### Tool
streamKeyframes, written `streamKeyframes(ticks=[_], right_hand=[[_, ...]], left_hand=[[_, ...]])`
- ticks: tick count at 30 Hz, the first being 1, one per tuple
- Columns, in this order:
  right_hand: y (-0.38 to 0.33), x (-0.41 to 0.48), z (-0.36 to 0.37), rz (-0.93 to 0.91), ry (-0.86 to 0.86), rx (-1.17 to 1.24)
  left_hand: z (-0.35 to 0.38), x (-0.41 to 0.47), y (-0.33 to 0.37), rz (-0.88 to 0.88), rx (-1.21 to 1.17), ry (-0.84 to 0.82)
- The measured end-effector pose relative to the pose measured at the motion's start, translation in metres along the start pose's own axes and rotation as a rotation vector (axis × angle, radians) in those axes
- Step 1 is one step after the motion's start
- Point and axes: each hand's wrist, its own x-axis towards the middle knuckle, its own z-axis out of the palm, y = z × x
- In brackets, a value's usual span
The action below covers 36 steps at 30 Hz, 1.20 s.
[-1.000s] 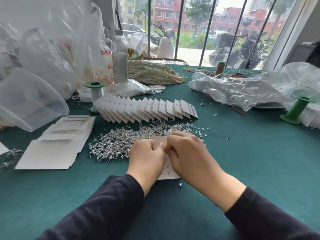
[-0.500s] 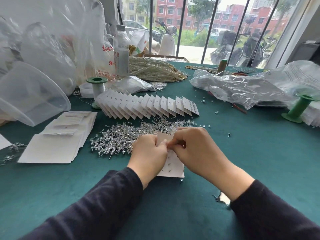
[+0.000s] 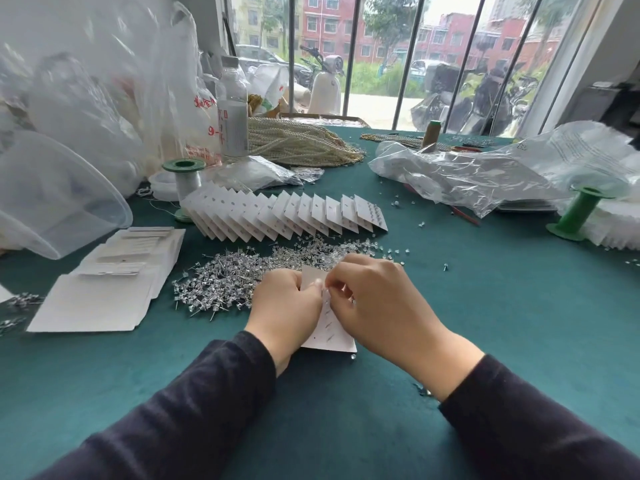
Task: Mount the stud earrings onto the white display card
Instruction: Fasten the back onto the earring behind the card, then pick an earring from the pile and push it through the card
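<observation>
two hands on one card, center of frame

two hands meet at the center of the frame over the white display card (image 3: 332, 336). left hand (image 3: 285, 306): grip closed, fingers curled round the card's left edge, holding it tilted just above the green surface (image 3: 502, 306). right hand (image 3: 381, 306): grip also closed, thumb and forefinger pinched together on the card's upper part. cannot tell if a stud sits in that pinch, too small and hidden by the fingers. several studs show as short thin marks already pushed through the card's lower half. one loose stud (image 3: 353, 356) lies on the surface just below the card's lower right corner.

pile of stud earrings (image 3: 225, 282) lies just above and left of the hands, spreading behind them. above the pile, a fanned row of filled cards (image 3: 287, 216) runs left to right, overlapping. stack of blank cards (image 3: 100, 299) at left of frame. clear plastic bowl (image 3: 59, 202) at far left, tilted. white spool with green top (image 3: 185, 174) stands at the left end of the row. plastic bottle (image 3: 233, 116) and pearl strands (image 3: 298, 140) at upper center. crumpled clear bag (image 3: 467, 174) at upper right, green spool (image 3: 578, 216) upright at right edge. dark sleeves cover both forearms at the bottom of the frame.
</observation>
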Motion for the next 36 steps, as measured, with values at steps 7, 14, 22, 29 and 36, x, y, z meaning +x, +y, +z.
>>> streamKeyframes(ticks=[7, 14, 22, 29, 36], right_hand=[[0.001, 0.001, 0.002, -0.054, -0.025, -0.042], [0.01, 0.004, -0.006, 0.129, 0.235, 0.303], [0.017, 0.009, -0.011, 0.524, 0.359, 0.988], [0.018, 0.006, -0.013, 0.633, 0.239, 1.491], [0.024, 0.01, -0.007, 0.866, 0.251, 1.904]], left_hand=[[-0.002, -0.001, 0.002, 0.005, 0.003, -0.031], [-0.027, 0.004, 0.024, -0.007, -0.348, -0.28], [-0.039, 0.026, 0.002, 0.338, 0.816, -0.016], [-0.041, 0.029, 0.006, 0.368, 0.499, 0.126], [-0.05, 0.029, 0.013, 0.298, 0.266, 0.053]])
